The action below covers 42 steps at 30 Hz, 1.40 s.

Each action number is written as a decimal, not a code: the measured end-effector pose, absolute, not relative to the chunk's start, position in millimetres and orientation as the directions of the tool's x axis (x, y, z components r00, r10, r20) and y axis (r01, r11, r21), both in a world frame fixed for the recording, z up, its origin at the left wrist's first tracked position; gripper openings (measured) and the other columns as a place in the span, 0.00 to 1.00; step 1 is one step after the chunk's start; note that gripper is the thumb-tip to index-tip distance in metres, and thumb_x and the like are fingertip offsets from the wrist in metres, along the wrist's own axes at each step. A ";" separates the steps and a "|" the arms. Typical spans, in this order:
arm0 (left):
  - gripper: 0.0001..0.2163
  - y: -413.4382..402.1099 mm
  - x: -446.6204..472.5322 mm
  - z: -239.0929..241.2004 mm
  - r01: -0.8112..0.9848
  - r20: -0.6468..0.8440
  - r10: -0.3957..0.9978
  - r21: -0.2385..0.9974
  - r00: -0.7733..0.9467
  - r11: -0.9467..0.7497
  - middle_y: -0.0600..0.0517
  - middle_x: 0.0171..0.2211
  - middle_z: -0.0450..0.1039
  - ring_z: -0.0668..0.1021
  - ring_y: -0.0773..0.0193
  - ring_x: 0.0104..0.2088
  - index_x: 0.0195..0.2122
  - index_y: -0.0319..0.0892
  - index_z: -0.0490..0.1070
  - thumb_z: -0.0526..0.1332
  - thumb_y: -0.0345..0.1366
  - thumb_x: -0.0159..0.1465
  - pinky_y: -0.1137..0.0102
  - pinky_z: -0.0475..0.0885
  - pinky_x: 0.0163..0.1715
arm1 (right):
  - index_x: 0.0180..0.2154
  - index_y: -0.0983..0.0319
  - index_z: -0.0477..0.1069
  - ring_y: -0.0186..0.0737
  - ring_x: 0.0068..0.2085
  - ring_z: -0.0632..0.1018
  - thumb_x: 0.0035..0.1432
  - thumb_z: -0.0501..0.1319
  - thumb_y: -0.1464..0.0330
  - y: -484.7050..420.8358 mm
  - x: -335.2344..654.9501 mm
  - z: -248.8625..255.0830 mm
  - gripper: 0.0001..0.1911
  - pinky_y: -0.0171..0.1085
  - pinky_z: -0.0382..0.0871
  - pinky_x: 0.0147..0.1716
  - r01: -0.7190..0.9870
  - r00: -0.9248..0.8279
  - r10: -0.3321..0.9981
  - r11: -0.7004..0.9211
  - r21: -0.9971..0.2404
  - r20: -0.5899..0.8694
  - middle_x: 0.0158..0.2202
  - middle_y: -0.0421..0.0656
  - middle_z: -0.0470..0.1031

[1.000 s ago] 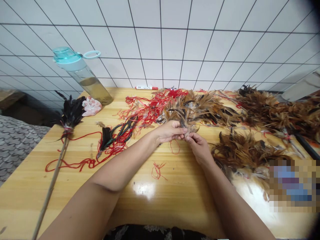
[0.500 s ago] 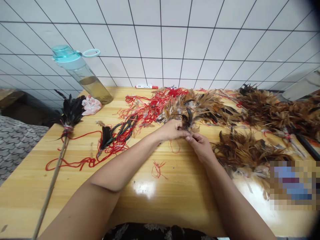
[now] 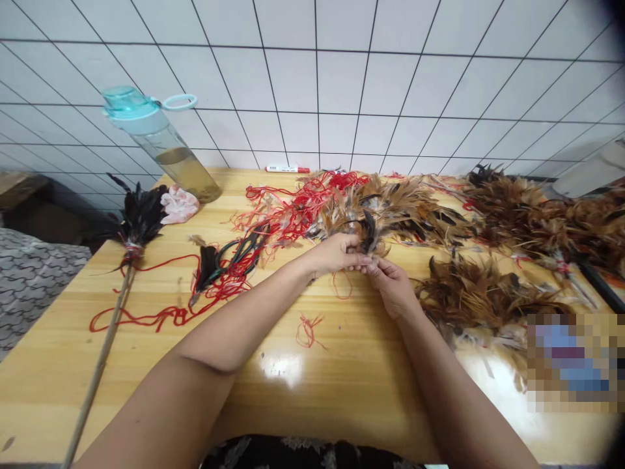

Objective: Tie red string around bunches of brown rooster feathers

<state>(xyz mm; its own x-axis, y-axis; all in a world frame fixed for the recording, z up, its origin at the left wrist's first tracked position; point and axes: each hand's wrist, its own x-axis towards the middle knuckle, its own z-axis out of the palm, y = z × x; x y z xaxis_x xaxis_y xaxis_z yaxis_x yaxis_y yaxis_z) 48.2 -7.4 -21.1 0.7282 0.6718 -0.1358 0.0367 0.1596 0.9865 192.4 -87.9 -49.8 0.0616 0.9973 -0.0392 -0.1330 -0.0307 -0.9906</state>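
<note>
My left hand (image 3: 342, 253) is closed on a small bunch of dark and brown feathers (image 3: 370, 233), whose tips point up and away from me. Pressed against its lower end are the fingertips of my right hand (image 3: 390, 281), pinched at the quills. The two hands meet there, so the quill ends are mostly hidden. Just below lies a thin loop of red thread (image 3: 342, 286). Behind the hands spreads a pile of tan feathers (image 3: 405, 205). Nearer my right forearm is another heap of brown feathers (image 3: 488, 286).
At left, a stick (image 3: 100, 374) carries black feathers (image 3: 141, 212) bound at its top. Scissors (image 3: 239, 254) lie among red string (image 3: 219, 296). A water bottle (image 3: 170, 153), crumpled pinkish plastic (image 3: 180, 205) and a marker (image 3: 287, 170) sit toward the tiled wall. Red thread scraps (image 3: 308, 331) lie in front.
The fingers of both hands have shifted slightly at the quill ends of the feathers, and the feather tips lean a little differently. Other things lie where they were.
</note>
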 end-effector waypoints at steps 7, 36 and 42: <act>0.18 -2.5 44.5 -27.8 -0.107 -0.087 0.710 0.969 0.698 0.224 0.52 0.21 0.72 0.71 0.73 0.21 0.27 0.35 0.68 0.70 0.46 0.50 0.77 0.62 0.21 | 0.28 0.61 0.74 0.30 0.22 0.57 0.48 0.66 0.52 -87.4 195.2 -50.4 0.17 0.33 0.51 0.23 -0.163 0.047 0.995 -0.080 -0.983 -0.089 0.17 0.34 0.57; 0.18 -9.2 51.6 -23.7 -0.225 -0.224 0.708 0.847 0.670 0.481 0.53 0.21 0.71 0.71 0.75 0.20 0.28 0.34 0.68 0.73 0.41 0.47 0.80 0.63 0.19 | 0.28 0.60 0.71 0.34 0.26 0.65 0.46 0.67 0.56 -86.7 194.3 -50.5 0.14 0.33 0.58 0.25 -0.128 0.117 0.991 -0.044 -0.991 -0.059 0.22 0.37 0.66; 0.19 -11.4 53.3 -25.1 -0.206 -0.222 0.677 0.847 0.702 0.491 0.52 0.22 0.71 0.72 0.76 0.22 0.28 0.32 0.70 0.73 0.41 0.47 0.81 0.65 0.22 | 0.28 0.60 0.71 0.33 0.26 0.64 0.46 0.67 0.56 -86.9 191.7 -49.4 0.15 0.32 0.55 0.23 -0.140 0.118 0.991 -0.049 -0.989 -0.066 0.20 0.36 0.62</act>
<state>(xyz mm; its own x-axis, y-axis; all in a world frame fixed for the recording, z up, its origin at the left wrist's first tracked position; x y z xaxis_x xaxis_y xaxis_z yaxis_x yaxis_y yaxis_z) 53.3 -11.4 -25.1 0.7021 0.6768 -0.2215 -0.2059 0.4907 0.8467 191.7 -86.9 -49.4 0.1177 0.9908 -0.0661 -0.1404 -0.0493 -0.9889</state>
